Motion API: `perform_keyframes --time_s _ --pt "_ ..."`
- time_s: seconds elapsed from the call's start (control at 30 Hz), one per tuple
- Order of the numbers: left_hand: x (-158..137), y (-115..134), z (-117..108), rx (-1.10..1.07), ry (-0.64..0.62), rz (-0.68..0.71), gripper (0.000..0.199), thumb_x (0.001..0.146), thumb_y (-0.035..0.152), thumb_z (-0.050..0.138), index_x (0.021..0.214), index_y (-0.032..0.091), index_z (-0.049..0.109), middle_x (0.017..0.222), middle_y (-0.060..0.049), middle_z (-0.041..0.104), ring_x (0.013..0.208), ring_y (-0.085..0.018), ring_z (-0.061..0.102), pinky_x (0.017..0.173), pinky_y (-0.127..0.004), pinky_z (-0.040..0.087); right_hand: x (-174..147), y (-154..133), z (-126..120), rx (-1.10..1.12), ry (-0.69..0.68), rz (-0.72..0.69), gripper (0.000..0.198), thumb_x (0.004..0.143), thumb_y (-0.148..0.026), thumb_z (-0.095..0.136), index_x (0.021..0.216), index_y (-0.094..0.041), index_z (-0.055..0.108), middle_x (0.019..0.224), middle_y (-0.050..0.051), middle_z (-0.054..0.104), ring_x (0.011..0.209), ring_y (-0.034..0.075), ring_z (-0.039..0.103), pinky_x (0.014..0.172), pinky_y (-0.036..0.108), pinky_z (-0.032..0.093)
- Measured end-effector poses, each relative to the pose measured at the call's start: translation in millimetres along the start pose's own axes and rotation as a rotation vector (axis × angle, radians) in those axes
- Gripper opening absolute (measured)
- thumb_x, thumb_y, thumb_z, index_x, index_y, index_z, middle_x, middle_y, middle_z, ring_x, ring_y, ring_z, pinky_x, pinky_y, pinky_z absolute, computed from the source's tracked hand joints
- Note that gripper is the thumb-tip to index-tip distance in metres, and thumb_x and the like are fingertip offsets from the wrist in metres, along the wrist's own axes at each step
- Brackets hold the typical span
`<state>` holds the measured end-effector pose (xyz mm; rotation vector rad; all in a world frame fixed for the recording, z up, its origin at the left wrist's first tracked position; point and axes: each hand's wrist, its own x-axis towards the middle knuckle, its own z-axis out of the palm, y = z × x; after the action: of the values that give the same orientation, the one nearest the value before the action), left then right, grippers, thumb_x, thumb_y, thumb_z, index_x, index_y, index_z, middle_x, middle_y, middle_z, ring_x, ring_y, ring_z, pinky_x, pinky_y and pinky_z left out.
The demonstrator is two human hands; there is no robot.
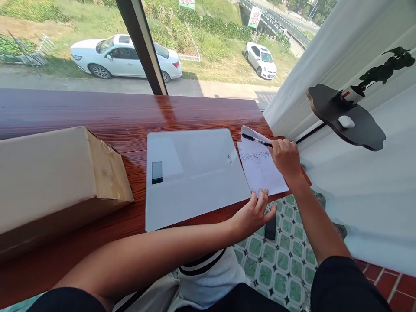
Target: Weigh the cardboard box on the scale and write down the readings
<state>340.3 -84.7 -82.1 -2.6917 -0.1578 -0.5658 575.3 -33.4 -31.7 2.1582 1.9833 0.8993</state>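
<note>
black pen (256,139) clamped in right hand (286,158); left hand (251,216), loosely spread, touches paper (262,171).

Box (48,169): left end of the table (81,112)
Panel (191,173): near front edge, smack between box and notebook (260,171)
Notebook: front right corner

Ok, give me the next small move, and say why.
Perhaps bring the pen down below the writing: the right hand holds it across the top of the paper, whose lower part looks mostly bare, and the left hand is at the near edge.
</note>
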Motion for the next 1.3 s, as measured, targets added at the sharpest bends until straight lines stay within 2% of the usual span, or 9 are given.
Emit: perform_keyframes --time_s 0.13,0.3,0.47,0.53,0.6,0.73,0.87,1.13,1.3 --pt "-0.9 2.5 2.3 0.023 -0.009 -0.002 0.043 0.097 0.034 0.042 0.138 0.023 0.05 0.137 -0.019 0.06 0.121 -0.029 0.06 0.096 -0.048 0.043 13.8 3.8 -13.4 0.093 0.179 0.094 0.023 0.1 -0.034 0.041 0.099 -0.016 0.055 0.081 0.008 0.06 0.079 0.021 0.052 0.072 0.035 0.034" --pt "-1.1 6.5 7.1 0.039 0.007 -0.018 0.041 0.097 0.035 0.042 0.135 0.024 0.051 0.137 -0.018 0.061 0.121 -0.029 0.06 0.097 -0.049 0.041 21.8 -16.9 -8.8 0.621 0.372 0.273 0.022 0.091 -0.035 0.054 0.078 -0.02 0.044 0.063 -0.002 0.046 0.059 0.012 0.044 0.06 0.027 0.037" --pt "-0.7 8.2 7.9 0.066 0.006 -0.01 0.038 0.099 0.032 0.036 0.135 0.027 0.051 0.136 -0.016 0.062 0.122 -0.028 0.06 0.096 -0.05 0.041 14.3 -46.4 10.0 1.314 0.183 0.398 0.019 0.09 -0.031 0.052 0.077 -0.021 0.041 0.057 -0.005 0.05 0.051 0.01 0.048 0.053 0.024 0.039" --pt "-0.1 7.7 6.7 0.078 -0.003 -0.003 0.039 0.1 0.032 0.035 0.135 0.028 0.05 0.136 -0.016 0.061 0.122 -0.028 0.06 0.096 -0.051 0.041 10.6 -51.3 12.2 1.464 0.087 0.41 0.016 0.089 -0.033 0.055 0.084 -0.022 0.044 0.053 -0.007 0.052 0.046 0.01 0.048 0.047 0.022 0.037" --pt "0.7 7.4 5.8 0.086 -0.004 -0.005 0.039 0.1 0.032 0.035 0.136 0.028 0.049 0.135 -0.015 0.062 0.12 -0.028 0.06 0.095 -0.052 0.042 8.0 -53.2 10.3 1.485 0.02 0.411 0.018 0.089 -0.036 0.057 0.083 -0.021 0.05 0.051 -0.006 0.052 0.042 0.009 0.046 0.043 0.021 0.036" --pt "1.8 8.3 6.5 0.082 0.008 -0.019 0.038 0.099 0.032 0.036 0.134 0.027 0.051 0.133 -0.015 0.063 0.12 -0.028 0.061 0.095 -0.052 0.042 5.4 -56.2 4.3 1.389 -0.074 0.423 0.037 0.086 -0.044 0.064 0.063 -0.017 0.053 0.046 -0.003 0.051 0.038 0.008 0.045 0.04 0.021 0.035" --pt "2.4 9.9 7.8 0.079 0.013 -0.026 0.037 0.099 0.033 0.037 0.133 0.027 0.051 0.133 -0.015 0.063 0.118 -0.028 0.061 0.094 -0.052 0.043 4.5 -59.7 4.8 1.385 -0.144 0.428 0.037 0.082 -0.046 0.069 0.066 -0.018 0.05 0.046 -0.003 0.053 0.036 0.01 0.048 0.036 0.02 0.035" --pt "2.9 8.1 3.4 0.104 -0.03 -0.026 0.043 0.1 0.031 0.033 0.142 0.03 0.04 0.134 -0.015 0.062 0.12 -0.027 0.06 0.093 -0.051 0.044 2.2 -60.6 1.0 1.351 -0.076 0.397 0.041 0.092 -0.042 0.057 0.061 -0.018 0.046 0.045 -0.003 0.052 0.035 0.008 0.046 0.041 0.02 0.039" --pt "3.6 9.3 4.9 0.118 -0.019 -0.01 0.044 0.1 0.031 0.031 0.143 0.031 0.041 0.133 -0.015 0.064 0.118 -0.027 0.062 0.092 -0.051 0.045 3.0 -62.0 3.9 1.353 -0.13 0.385 0.042 0.091 -0.046 0.058 0.061 -0.018 0.045 0.046 -0.003 0.052 0.036 0.008 0.046 0.041 0.02 0.039"
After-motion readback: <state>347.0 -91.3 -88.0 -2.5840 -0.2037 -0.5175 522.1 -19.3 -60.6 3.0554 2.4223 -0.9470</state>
